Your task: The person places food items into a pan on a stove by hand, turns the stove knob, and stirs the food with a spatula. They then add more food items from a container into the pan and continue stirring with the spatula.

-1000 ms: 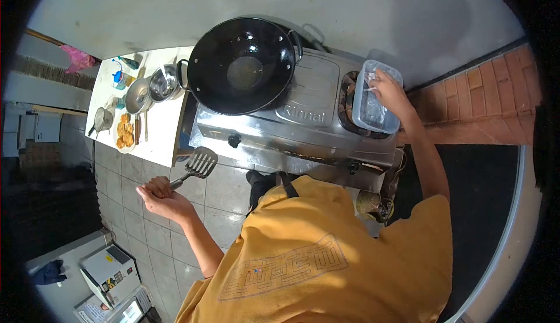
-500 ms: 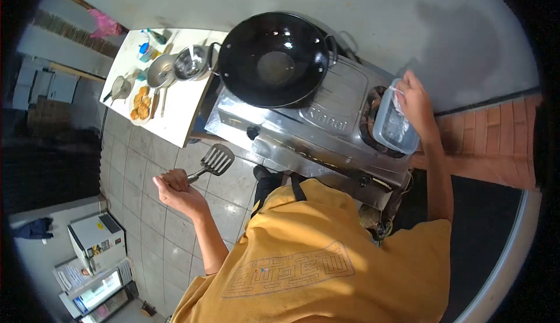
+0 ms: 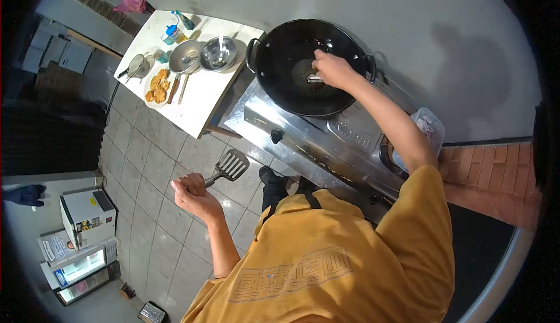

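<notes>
My left hand [image 3: 197, 196] is closed round the handle of a slotted spatula [image 3: 232, 165], held out over the floor at my left. The spatula's black slotted head points away from me. Over the black wok [image 3: 280, 92] my right hand [image 3: 335, 70] reaches down with its fingers pinched together. A small whitish piece [image 3: 314, 78] shows at these fingertips; its kind cannot be made out. The wok sits on a metal gas stove [image 3: 303, 139]. Partly behind my right forearm stands a clear plastic container [image 3: 430, 127] with whitish contents, at the stove's right end.
On the white table [image 3: 198, 110] at the left are a plate of browned fried pieces [image 3: 157, 89], two metal bowls [image 3: 185, 57], a strainer [image 3: 137, 66] and a blue-lidded jar [image 3: 174, 33]. A wall [image 3: 402, 14] rises behind the stove.
My right hand has moved left from the plastic container to above the wok. My left hand still holds the spatula. The view has shifted, so the stove and table appear farther right.
</notes>
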